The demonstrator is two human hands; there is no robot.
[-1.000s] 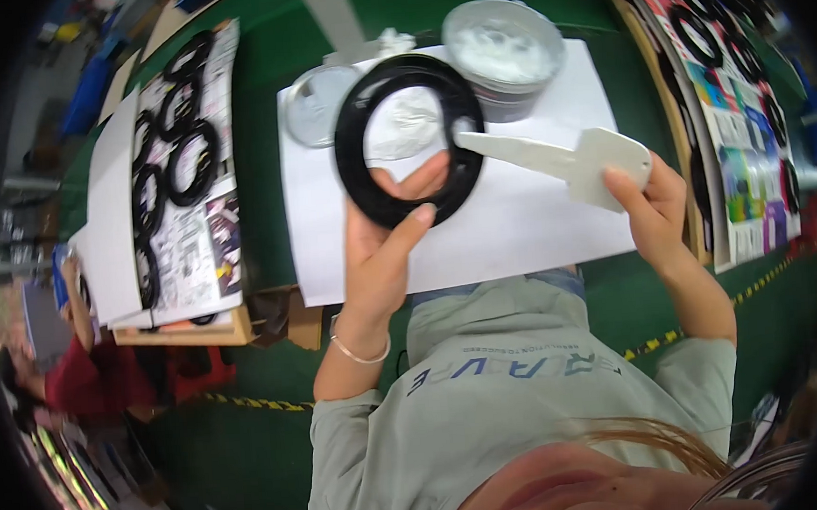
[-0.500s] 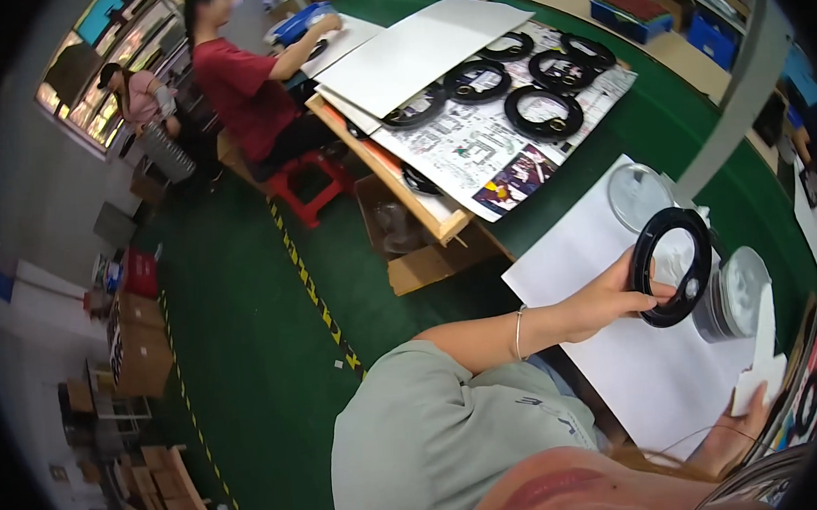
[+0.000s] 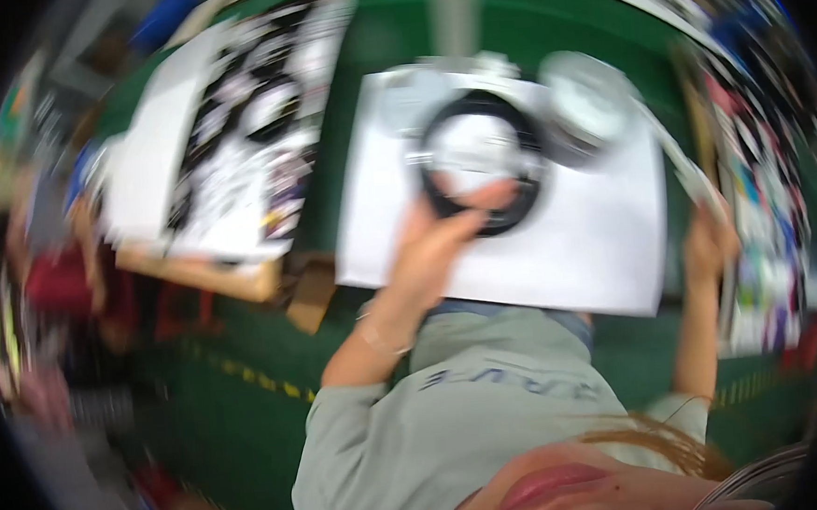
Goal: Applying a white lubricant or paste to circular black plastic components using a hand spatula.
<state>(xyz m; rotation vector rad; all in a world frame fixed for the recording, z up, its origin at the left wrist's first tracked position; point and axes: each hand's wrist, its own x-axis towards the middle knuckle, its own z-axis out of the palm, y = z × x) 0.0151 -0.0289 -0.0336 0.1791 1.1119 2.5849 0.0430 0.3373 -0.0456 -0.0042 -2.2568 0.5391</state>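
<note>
My left hand [image 3: 427, 252] is closed on a glossy black ring [image 3: 530, 154], thumb and fingers gripping its near edge. The ring is held up above a large white sheet [image 3: 577, 254] on the green table. My right hand [image 3: 710, 241], out to the right of the sheet, is closed round the lower end of a thin white strip [image 3: 680, 159] that slants up toward the table. A round clear container [image 3: 586, 104] with white material in it stands beyond the ring to the right. Left of it lies a round clear dish [image 3: 408, 101]. Motion blurs the fine detail.
On the left, a board covered in printed paper [image 3: 247, 213] carries several black rings, with a white panel [image 3: 151, 168] beside it. A grey post [image 3: 456, 18] rises behind the sheet. Another printed board [image 3: 754, 252] lies at right. A person in red [image 3: 59, 276] is blurred at far left.
The view has swung to the right, bringing the white sheet to the middle. Both hands keep hold of the ring and the white strip.
</note>
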